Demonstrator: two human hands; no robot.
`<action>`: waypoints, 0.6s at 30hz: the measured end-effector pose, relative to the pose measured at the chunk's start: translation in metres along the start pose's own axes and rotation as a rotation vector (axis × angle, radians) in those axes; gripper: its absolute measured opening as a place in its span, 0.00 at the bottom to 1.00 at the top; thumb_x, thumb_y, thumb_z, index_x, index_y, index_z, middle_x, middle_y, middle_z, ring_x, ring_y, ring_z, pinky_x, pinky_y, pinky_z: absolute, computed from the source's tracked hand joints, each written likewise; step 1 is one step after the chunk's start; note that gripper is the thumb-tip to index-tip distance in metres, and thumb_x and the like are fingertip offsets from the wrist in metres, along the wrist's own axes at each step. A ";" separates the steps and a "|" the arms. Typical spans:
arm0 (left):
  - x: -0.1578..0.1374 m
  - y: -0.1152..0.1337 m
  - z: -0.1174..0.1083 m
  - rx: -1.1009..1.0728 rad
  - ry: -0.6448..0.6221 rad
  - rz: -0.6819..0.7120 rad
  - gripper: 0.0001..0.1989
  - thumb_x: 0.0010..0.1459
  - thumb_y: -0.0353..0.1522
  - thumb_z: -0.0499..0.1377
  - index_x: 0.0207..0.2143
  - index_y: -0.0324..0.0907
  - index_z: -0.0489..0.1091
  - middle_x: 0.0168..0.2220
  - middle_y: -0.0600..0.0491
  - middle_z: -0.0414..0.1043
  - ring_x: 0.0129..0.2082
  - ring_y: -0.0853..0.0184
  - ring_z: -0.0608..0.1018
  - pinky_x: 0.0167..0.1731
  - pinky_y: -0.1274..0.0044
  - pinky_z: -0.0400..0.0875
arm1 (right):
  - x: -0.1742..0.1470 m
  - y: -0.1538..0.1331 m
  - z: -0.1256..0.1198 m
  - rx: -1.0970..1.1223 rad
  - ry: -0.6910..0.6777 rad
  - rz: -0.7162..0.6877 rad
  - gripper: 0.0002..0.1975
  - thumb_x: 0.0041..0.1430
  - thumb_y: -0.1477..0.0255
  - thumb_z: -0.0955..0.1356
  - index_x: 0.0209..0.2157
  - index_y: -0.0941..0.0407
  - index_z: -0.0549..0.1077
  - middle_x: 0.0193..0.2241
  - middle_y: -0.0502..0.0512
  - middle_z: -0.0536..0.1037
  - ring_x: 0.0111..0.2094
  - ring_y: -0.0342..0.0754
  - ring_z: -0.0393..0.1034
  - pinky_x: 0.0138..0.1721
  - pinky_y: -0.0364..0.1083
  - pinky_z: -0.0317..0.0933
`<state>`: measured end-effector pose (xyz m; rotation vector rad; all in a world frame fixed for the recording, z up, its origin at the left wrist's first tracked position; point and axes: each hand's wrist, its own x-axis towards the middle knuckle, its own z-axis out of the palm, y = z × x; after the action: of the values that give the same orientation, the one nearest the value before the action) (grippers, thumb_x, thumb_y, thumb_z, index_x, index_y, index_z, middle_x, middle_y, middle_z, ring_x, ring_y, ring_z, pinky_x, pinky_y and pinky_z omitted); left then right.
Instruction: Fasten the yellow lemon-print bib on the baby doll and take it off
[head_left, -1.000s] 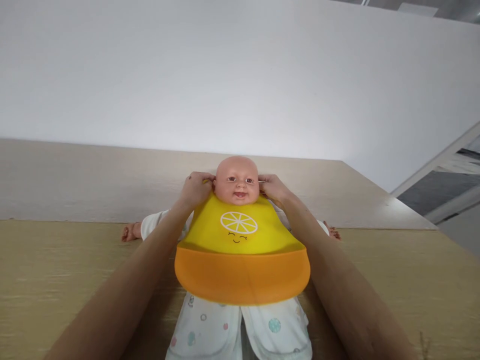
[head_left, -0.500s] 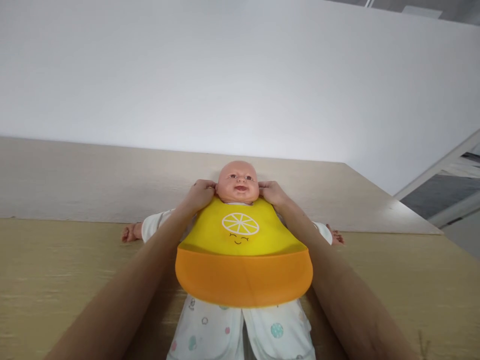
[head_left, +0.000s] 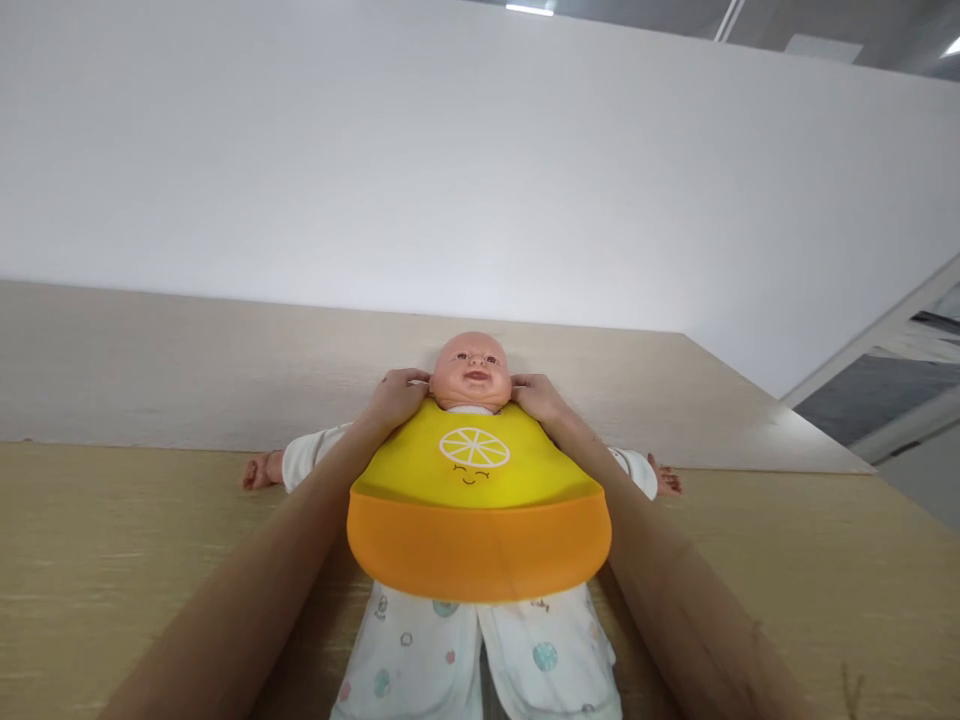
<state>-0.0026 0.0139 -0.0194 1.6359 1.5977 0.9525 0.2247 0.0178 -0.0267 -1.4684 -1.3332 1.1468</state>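
Observation:
A baby doll [head_left: 471,368] lies on its back with its arms spread, dressed in a white outfit [head_left: 547,640] with coloured prints. Over its chest is a yellow bib [head_left: 405,450] with a white citrus slice, a smiling face and an orange catch pocket [head_left: 480,550]. My left hand [head_left: 400,398] is closed on the bib's neck edge at the left side of the doll's neck. On the opposite side my right hand [head_left: 537,396] grips the bib's other neck end. The fingertips of both hands are partly hidden by the doll's head and neck.
The doll lies on a wooden table [head_left: 135,560] made of two adjoining boards, the far one paler [head_left: 150,370]. Behind it stands a white partition [head_left: 375,160]. The table's right edge slants away, with grey flooring [head_left: 847,400] beyond it.
The view has tilted up slightly. Both hands stay beside the doll's neck, with only a small shift of the fingers. The bib's pocket sits slightly higher.

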 end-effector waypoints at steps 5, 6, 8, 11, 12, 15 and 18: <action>-0.018 0.004 -0.006 -0.255 -0.013 -0.093 0.14 0.44 0.34 0.56 0.34 0.40 0.76 0.26 0.53 0.76 0.25 0.68 0.74 0.27 0.78 0.67 | -0.030 -0.009 -0.004 0.051 0.042 0.030 0.10 0.41 0.75 0.66 0.29 0.58 0.76 0.19 0.49 0.75 0.21 0.43 0.66 0.23 0.41 0.58; -0.024 0.005 -0.009 -0.338 -0.015 -0.124 0.14 0.43 0.34 0.58 0.34 0.40 0.75 0.24 0.54 0.75 0.24 0.69 0.73 0.27 0.78 0.67 | -0.040 -0.012 -0.005 0.088 0.057 0.044 0.12 0.41 0.74 0.66 0.32 0.58 0.75 0.19 0.48 0.75 0.21 0.44 0.67 0.23 0.41 0.58; -0.041 0.007 -0.016 -0.512 -0.019 -0.175 0.14 0.40 0.34 0.61 0.32 0.40 0.75 0.22 0.56 0.74 0.23 0.70 0.73 0.25 0.79 0.66 | -0.060 -0.018 -0.008 0.164 0.089 0.054 0.15 0.40 0.73 0.67 0.35 0.58 0.74 0.19 0.48 0.75 0.21 0.45 0.67 0.22 0.42 0.58; -0.068 0.011 -0.028 -0.697 -0.023 -0.209 0.15 0.35 0.35 0.65 0.29 0.39 0.75 0.23 0.56 0.75 0.25 0.69 0.74 0.26 0.78 0.67 | -0.092 -0.025 -0.012 0.216 0.124 0.026 0.13 0.38 0.74 0.68 0.32 0.58 0.73 0.21 0.49 0.75 0.23 0.44 0.69 0.24 0.42 0.60; -0.077 0.012 -0.032 -0.713 -0.020 -0.215 0.15 0.34 0.35 0.66 0.28 0.39 0.75 0.24 0.55 0.76 0.26 0.69 0.74 0.27 0.78 0.67 | -0.102 -0.026 -0.014 0.221 0.132 0.012 0.13 0.38 0.74 0.68 0.31 0.58 0.74 0.22 0.50 0.76 0.24 0.44 0.69 0.25 0.41 0.61; -0.105 0.019 -0.042 -0.678 0.004 -0.209 0.16 0.34 0.37 0.67 0.28 0.38 0.77 0.29 0.52 0.78 0.30 0.67 0.75 0.29 0.78 0.68 | -0.128 -0.025 -0.016 0.261 0.117 -0.023 0.12 0.37 0.73 0.69 0.30 0.58 0.75 0.26 0.51 0.78 0.27 0.44 0.71 0.29 0.42 0.62; -0.127 0.024 -0.047 -0.669 0.013 -0.168 0.16 0.33 0.36 0.68 0.28 0.39 0.78 0.33 0.50 0.79 0.35 0.65 0.76 0.34 0.77 0.69 | -0.147 -0.018 -0.015 0.350 0.072 -0.024 0.14 0.36 0.72 0.70 0.31 0.58 0.76 0.29 0.52 0.79 0.29 0.45 0.72 0.31 0.42 0.63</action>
<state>-0.0287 -0.1158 0.0186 1.0190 1.2090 1.2354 0.2316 -0.1262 0.0087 -1.2225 -1.0358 1.2287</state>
